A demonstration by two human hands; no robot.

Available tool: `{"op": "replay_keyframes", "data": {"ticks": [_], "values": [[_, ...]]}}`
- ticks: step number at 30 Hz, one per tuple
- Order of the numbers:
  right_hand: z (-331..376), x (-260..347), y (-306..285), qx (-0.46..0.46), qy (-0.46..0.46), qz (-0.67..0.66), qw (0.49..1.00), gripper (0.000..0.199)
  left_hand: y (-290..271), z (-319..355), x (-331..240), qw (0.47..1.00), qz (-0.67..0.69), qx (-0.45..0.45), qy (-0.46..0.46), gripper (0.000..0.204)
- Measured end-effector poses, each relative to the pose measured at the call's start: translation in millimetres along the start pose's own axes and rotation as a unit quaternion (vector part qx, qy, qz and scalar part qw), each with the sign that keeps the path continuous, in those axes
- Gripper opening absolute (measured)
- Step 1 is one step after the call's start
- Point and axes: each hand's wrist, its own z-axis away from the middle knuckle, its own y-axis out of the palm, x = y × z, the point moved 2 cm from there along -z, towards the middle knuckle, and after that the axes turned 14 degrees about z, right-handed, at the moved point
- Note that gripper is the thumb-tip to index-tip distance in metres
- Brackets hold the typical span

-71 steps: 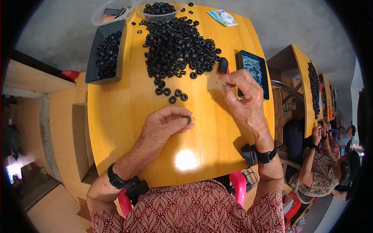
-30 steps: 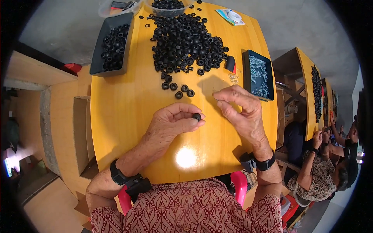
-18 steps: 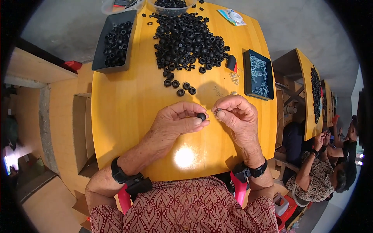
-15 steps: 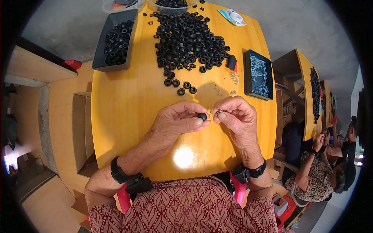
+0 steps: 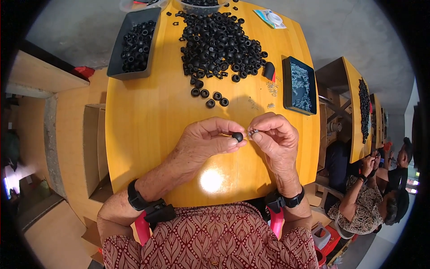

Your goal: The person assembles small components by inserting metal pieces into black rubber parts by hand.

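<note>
Over the near half of the yellow table (image 5: 148, 134), my two hands almost meet. My left hand (image 5: 197, 141) pinches a small round black cap (image 5: 237, 136) between thumb and fingers, its smooth domed side showing. Just to its right, my right hand (image 5: 277, 136) has thumb and forefinger closed on a small shiny metal piece (image 5: 253, 132), mostly covered by the fingertips, so its exact kind is unclear. Beyond my hands lie several loose black caps (image 5: 210, 103), with a big heap of similar black parts (image 5: 219, 45) farther back.
A dark grey bin (image 5: 117, 58) of black parts stands at the left. At the right is a dark tray (image 5: 287, 89) of small silvery pieces; tiny clear bits (image 5: 272, 88) lie beside it. A clear bowl (image 5: 201, 9) sits at the far edge. People work at right-hand tables.
My hands have come slightly closer together, the metal piece now nearly touching the cap. More of the cap's dome shows past my left fingertips. The view has shifted a little.
</note>
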Motion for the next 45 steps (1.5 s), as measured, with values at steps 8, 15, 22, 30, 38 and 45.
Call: {"op": "replay_keyframes", "data": {"ticks": [8, 15, 22, 30, 38, 45], "values": [[5, 7, 5, -0.029, -0.034, 0.097, 0.994, 0.018, -2, 0, 0, 0.999, 0.033, -0.004, -0.015, 0.024], [9, 7, 9, -0.048, -0.007, 0.107, 0.993, 0.018, 4, 2, -5, 0.997, 0.033, -0.057, -0.027, 0.022], [8, 12, 18, -0.045, -0.068, 0.214, 0.973, 0.016, -5, 2, -1, 0.998, 0.039, -0.049, -0.031, 0.019], [6, 16, 20, -0.051, -0.135, 0.33, 0.933, 0.019, -4, 3, -1, 0.996, 0.05, -0.061, -0.038, 0.019], [5, 23, 23, -0.047, -0.148, 0.39, 0.908, 0.019, -5, 4, -2, 0.996, 0.042, -0.069, -0.032, 0.021], [6, 22, 20, -0.039, -0.126, 0.362, 0.923, 0.019, -2, 5, 0, 0.997, 0.007, -0.072, -0.031, 0.026]]}}
